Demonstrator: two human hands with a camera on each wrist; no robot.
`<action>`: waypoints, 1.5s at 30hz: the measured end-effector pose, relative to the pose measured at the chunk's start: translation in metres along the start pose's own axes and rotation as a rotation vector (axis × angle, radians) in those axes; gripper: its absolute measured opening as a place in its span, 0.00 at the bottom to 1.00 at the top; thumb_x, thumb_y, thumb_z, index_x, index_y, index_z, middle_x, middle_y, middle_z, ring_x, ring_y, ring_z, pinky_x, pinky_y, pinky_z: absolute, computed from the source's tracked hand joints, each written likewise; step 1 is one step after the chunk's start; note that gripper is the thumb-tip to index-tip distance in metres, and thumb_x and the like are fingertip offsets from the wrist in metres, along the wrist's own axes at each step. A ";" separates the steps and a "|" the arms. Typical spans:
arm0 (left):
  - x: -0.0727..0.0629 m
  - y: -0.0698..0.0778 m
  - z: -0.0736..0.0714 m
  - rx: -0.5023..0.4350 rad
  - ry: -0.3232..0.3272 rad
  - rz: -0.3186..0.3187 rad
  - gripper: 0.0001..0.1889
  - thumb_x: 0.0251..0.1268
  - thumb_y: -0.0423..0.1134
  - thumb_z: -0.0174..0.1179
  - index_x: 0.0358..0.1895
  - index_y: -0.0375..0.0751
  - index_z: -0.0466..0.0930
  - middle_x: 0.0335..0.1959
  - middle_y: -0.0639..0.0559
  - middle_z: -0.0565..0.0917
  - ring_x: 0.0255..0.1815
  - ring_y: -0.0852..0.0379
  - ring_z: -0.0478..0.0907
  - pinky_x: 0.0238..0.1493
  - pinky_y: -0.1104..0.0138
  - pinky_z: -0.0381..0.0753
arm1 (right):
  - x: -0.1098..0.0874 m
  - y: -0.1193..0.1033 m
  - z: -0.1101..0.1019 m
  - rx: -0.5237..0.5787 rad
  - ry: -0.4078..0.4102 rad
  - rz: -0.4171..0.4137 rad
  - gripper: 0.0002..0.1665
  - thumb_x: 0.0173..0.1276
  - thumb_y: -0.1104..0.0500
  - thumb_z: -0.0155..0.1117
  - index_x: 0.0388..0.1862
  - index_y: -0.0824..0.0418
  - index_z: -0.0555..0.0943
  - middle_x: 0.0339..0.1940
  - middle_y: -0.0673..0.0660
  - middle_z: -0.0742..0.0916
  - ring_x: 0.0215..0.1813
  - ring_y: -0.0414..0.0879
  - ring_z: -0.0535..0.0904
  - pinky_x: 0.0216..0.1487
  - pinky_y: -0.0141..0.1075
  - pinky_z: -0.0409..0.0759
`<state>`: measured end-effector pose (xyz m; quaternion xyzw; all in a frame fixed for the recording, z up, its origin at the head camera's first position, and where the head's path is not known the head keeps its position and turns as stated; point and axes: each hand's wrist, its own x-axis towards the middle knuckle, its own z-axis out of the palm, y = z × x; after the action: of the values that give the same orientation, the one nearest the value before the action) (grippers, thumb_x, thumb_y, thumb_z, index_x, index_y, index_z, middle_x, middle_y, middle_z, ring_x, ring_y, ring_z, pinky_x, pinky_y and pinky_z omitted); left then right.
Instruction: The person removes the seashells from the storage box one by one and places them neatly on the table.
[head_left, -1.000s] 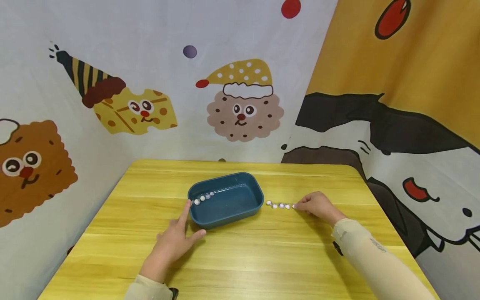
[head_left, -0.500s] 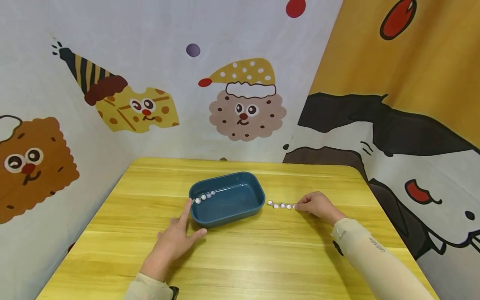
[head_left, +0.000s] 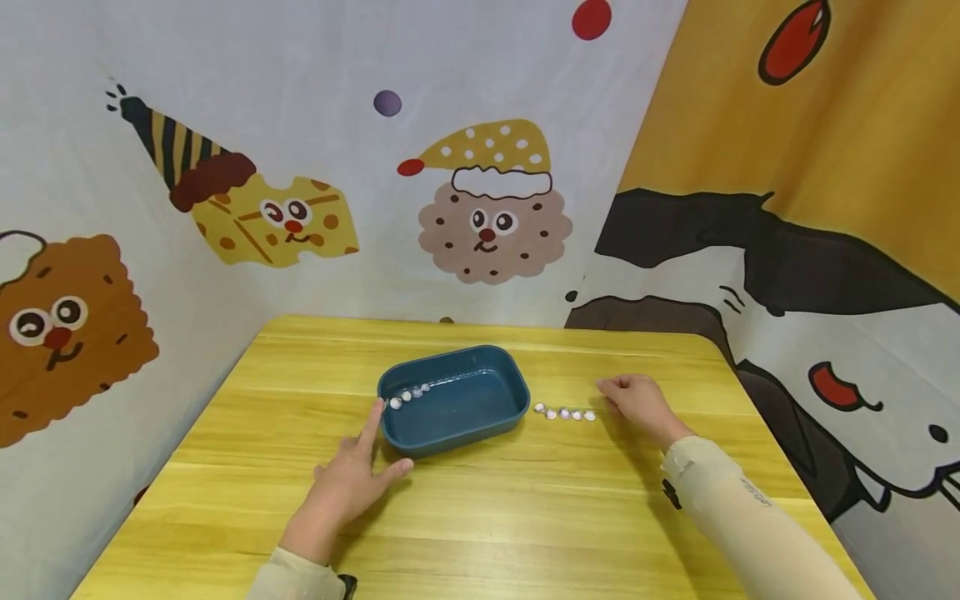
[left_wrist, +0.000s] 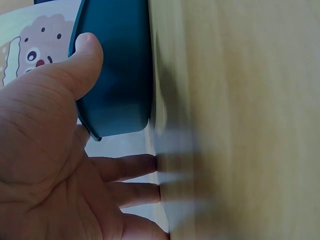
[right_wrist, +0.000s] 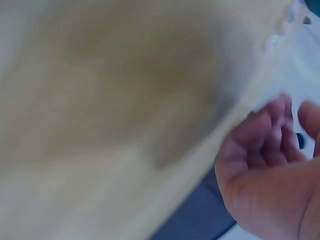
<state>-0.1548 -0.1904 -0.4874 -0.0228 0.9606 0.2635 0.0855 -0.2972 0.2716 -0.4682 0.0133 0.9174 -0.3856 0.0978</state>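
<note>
Blue container: sits mid-desk, a bit askew, the teal-blue one (head_left: 450,440) with rounded corners.
Left hand: fingers spread (head_left: 352,479), index fingertip touching the container's left end, thumb at its near side. Wrist cam has the other fingertips down on the desk (head_left: 487,517). That grip's loose, nothing in it.
Right hand: just beyond the right end of the row (head_left: 637,404), fingers loosely curled, thumb apart from them in the wrist shot (blurry, fair warning). Grip's released, nothing in there that I can see.
Pebble row: five little whitish pebble-like bits (head_left: 565,413) lined up on the desk, running from near the container's right end toward the right hand. Too small to say what they are.
Bits inside: at least four similar whitish ones (head_left: 407,396) in a slanted line at the container's left end.
Backdrop: pale cloth with a party-hat cheese (head_left: 285,225) and a cookie in a dotted cap (head_left: 491,237).
</note>
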 end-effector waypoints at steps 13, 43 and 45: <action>-0.002 -0.003 -0.001 -0.011 0.021 -0.004 0.58 0.70 0.71 0.62 0.89 0.65 0.30 0.78 0.23 0.68 0.73 0.16 0.70 0.64 0.12 0.55 | 0.010 -0.167 0.102 -0.229 -0.190 -0.451 0.23 0.81 0.47 0.66 0.67 0.56 0.85 0.59 0.54 0.91 0.57 0.49 0.87 0.59 0.47 0.87; -0.001 0.002 -0.001 -0.031 0.014 -0.032 0.57 0.70 0.69 0.64 0.89 0.67 0.32 0.78 0.24 0.69 0.74 0.21 0.72 0.65 0.13 0.54 | 0.035 -0.193 0.197 -0.622 -0.231 -0.547 0.04 0.73 0.54 0.76 0.37 0.52 0.91 0.38 0.46 0.91 0.37 0.39 0.83 0.45 0.36 0.86; -0.001 0.002 0.000 -0.030 0.013 -0.033 0.57 0.70 0.69 0.64 0.89 0.67 0.32 0.79 0.26 0.69 0.74 0.20 0.72 0.66 0.13 0.54 | 0.034 -0.191 0.194 -0.605 -0.241 -0.559 0.05 0.72 0.54 0.77 0.35 0.51 0.90 0.35 0.46 0.90 0.34 0.38 0.82 0.43 0.35 0.85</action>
<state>-0.1539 -0.1886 -0.4859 -0.0418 0.9565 0.2764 0.0831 -0.3168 -0.0023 -0.4726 -0.3103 0.9395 -0.1095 0.0954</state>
